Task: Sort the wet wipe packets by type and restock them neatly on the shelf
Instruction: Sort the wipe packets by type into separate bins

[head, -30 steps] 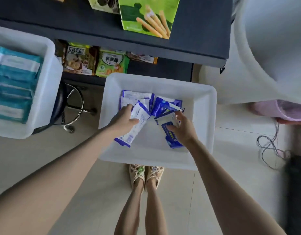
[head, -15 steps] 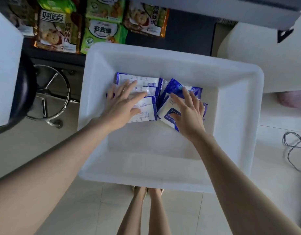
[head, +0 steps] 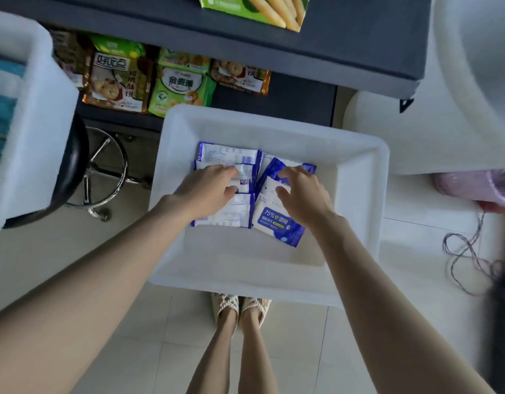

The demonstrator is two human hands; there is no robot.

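A white bin [head: 359, 211] sits on the floor in front of me with several blue-and-white wet wipe packets in its far half. The left column of packets [head: 231, 213] lies back side up; one more packet [head: 231, 152] lies across the top. My left hand [head: 205, 191] is on this column, thumb and curled fingers pinching a small packet. To the right lies an alcohol wipes packet [head: 277, 224], front up, over other blue packets. My right hand [head: 305, 197] is on its upper part, fingers curled and thumb pressed on it.
A second white bin [head: 49, 123] with teal packets [head: 1, 109] stands on a black stool [head: 75, 166] at the left. The dark shelf [head: 359, 38] ahead holds snack bags [head: 117, 83]. A loose cable [head: 467, 251] lies on the tiles at the right. My feet [head: 240, 308] stand below the bin.
Both hands went from lying flat on the packets to curling their fingers on them. The packets now lie in tidier columns. The camera pulled back and up.
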